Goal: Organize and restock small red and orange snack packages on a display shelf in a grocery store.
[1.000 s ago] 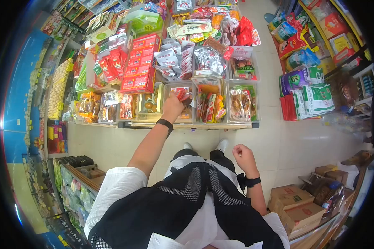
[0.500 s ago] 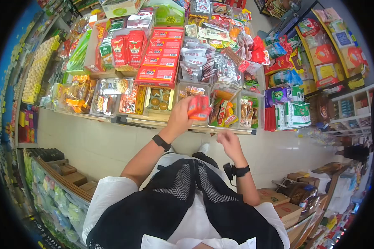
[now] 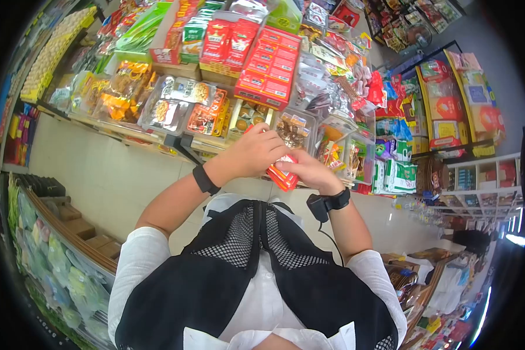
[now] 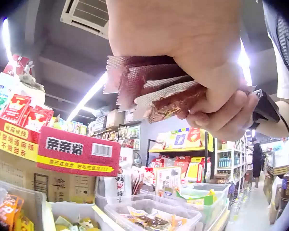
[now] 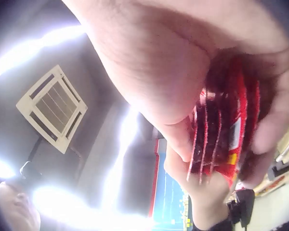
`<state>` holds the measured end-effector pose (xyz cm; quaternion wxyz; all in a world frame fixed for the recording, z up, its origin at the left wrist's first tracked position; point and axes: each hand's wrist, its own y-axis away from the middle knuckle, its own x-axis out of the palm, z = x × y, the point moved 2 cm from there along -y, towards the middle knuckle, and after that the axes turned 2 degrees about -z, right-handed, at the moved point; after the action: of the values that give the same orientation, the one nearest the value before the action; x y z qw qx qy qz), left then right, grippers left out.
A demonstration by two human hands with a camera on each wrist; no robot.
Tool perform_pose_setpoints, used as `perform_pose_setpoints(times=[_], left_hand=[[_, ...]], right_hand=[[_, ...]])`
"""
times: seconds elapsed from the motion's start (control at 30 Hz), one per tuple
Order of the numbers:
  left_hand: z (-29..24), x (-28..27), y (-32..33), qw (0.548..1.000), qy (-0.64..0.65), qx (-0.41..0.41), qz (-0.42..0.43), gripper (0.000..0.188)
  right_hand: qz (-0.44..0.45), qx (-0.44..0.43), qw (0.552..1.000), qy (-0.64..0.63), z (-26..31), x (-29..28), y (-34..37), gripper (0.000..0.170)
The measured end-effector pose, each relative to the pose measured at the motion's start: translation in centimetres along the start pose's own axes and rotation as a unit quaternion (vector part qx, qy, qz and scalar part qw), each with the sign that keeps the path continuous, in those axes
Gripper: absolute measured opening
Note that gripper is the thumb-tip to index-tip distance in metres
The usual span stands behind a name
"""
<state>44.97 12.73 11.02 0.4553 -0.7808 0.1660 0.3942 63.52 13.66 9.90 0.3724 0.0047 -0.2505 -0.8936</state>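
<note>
Both hands hold a small stack of red snack packets (image 3: 283,176) in front of the body, close to the display's near edge. My left hand (image 3: 252,153) grips the stack from above, back of the hand up. On the other side my right hand (image 3: 310,170) holds it, thumb lying across the top packet. In the left wrist view several packets (image 4: 149,91) fan out with crimped silvery ends below the left palm. The right wrist view shows red packets (image 5: 226,130) side by side between right thumb and fingers, the left hand (image 5: 202,197) behind them.
Beyond the hands, clear plastic tubs of snacks (image 3: 294,128) line the front of the display. A red carton (image 3: 268,67) lies behind them, with red pouches (image 3: 227,44) to its left. Vegetable shelves (image 3: 58,251) stand at the left, stocked racks (image 3: 449,105) at the right.
The left hand has lifted the red packets out of a tub and drawn them toward the body. My right hand has come up from beside the body and taken hold of them too.
</note>
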Motion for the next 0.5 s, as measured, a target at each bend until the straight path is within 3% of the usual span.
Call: perform_pose_setpoints(times=[0.07, 0.17, 0.2, 0.27, 0.33, 0.4, 0.43, 0.47, 0.5], left_hand=[[0.5, -0.4, 1.6, 0.999, 0.0, -0.023, 0.024, 0.037], [0.7, -2.5, 3.4, 0.964, -0.113, -0.203, -0.125, 0.081], [0.6, -2.7, 4.0, 0.963, -0.114, -0.206, -0.13, 0.081], [0.6, -3.1, 5.6, 0.921, -0.056, -0.332, -0.195, 0.096], [0.4, -3.5, 7.0, 0.911, -0.076, -0.37, -0.168, 0.097], [1.1, -2.1, 9.3, 0.869, 0.041, -0.405, -0.28, 0.089], [1.2, -1.2, 10.1, 0.864, 0.075, -0.438, -0.237, 0.076], [1.4, -1.2, 10.3, 0.861, 0.076, -0.442, -0.241, 0.076], [1.7, -0.5, 10.2, 0.78, 0.403, -0.437, -0.198, 0.07]], right_hand=[[-0.01, -0.025, 1.0, 0.003, 0.3, 1.5, -0.7, 0.041], [-0.02, -0.029, 0.999, -0.012, 0.8, 3.0, -1.7, 0.041], [-0.034, -0.042, 0.998, -0.012, 1.1, 3.5, -1.9, 0.041], [-0.058, -0.042, 0.997, 0.028, 1.5, 4.4, -2.0, 0.039], [-0.134, -0.128, 0.98, 0.071, 1.3, 4.4, -2.6, 0.038], [-0.155, -0.158, 0.974, 0.054, 1.5, 4.8, -2.8, 0.039], [-0.155, -0.192, 0.969, -0.005, 2.2, 5.2, -2.7, 0.039], [-0.154, -0.224, 0.96, -0.065, 2.7, 5.6, -2.5, 0.04], [-0.152, -0.221, 0.961, -0.061, 2.8, 6.0, -2.3, 0.04]])
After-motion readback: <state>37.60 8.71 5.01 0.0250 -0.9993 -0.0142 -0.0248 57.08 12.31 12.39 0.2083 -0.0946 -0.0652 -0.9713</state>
